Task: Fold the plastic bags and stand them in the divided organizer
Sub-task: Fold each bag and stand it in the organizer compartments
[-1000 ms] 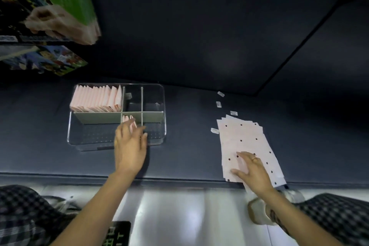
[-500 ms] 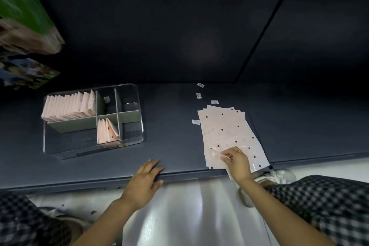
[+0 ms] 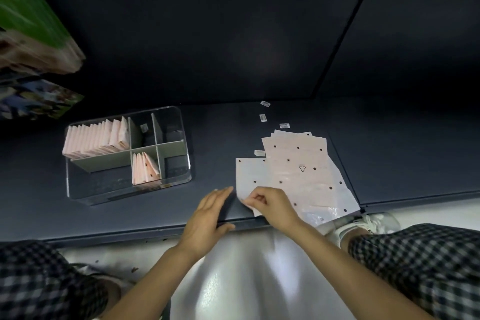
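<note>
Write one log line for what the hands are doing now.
step: take next bag | right hand: pinches bag | left hand: open, beside it

A dark blue-grey bench (image 3: 233,122) runs beneath dark wall panels (image 3: 207,21) split by a seam; below, a glossy pale floor (image 3: 233,267) reflects light.
</note>
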The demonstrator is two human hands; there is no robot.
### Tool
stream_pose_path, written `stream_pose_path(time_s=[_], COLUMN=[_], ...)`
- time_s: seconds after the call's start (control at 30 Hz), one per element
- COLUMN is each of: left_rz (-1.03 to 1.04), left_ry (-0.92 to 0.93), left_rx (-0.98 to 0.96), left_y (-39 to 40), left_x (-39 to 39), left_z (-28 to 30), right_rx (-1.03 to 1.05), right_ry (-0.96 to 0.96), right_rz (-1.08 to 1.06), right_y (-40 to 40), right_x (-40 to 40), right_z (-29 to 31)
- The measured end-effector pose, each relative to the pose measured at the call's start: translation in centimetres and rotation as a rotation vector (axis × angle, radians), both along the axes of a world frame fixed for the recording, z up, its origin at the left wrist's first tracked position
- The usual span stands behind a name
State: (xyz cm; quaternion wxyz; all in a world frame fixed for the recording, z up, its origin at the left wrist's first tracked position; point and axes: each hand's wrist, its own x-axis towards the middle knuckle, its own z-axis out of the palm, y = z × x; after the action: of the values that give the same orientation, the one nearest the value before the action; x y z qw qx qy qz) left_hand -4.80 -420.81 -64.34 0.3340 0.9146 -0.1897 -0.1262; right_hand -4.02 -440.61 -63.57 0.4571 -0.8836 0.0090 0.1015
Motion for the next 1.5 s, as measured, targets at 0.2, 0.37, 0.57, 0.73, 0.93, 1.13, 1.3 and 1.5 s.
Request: stream_pose_path(time_s=[0.2, 0.37, 0.57, 0.73, 0.93, 1.13, 1.3, 1.5], left_rz=[0.032, 0.292, 0.682, 0.776, 0.322, -0.076, -0.111, -0.142], left_ry=[0.145, 0.366, 0.597, 0.382, -0.266, -0.118, -0.333, -0.426], left_rx=[-0.069, -0.366, -0.61, -0.348, 0.005, 0.42, 0.407, 0.365], left_y=[0.4, 1.7, 1.8, 1.3, 1.0, 0.2, 0.9, 2.6], left_x=[0.2, 0.2, 0.5, 0.2, -2.1, -4.3, -3.8, -2.3], left_z=[0.0, -0.6, -1.1, -1.3, -1.2, -3.4, -2.3, -1.9], right_rx=[0.183, 0.266, 0.389, 0.176, 0.056, -0.023, -0.057, -0.264], right_ry=[0.233, 0.352, 0.39, 0.464, 0.396, 0.364, 0.378, 0.214], right_rz=[0.164, 0.12, -0.241, -0.243, -0.284, -0.282, -0.287, -0.196], right_y=[3.6, 1.4, -2.4, -1.8, -1.2, -0.4, 0.1, -0.1], right_x=[-0.2, 1.6, 2.7, 1.3, 1.0, 0.2, -0.1, -0.5], right_z=[1.2, 3.1, 2.8, -0.2, -0.9, -1.6, -2.0, -1.9])
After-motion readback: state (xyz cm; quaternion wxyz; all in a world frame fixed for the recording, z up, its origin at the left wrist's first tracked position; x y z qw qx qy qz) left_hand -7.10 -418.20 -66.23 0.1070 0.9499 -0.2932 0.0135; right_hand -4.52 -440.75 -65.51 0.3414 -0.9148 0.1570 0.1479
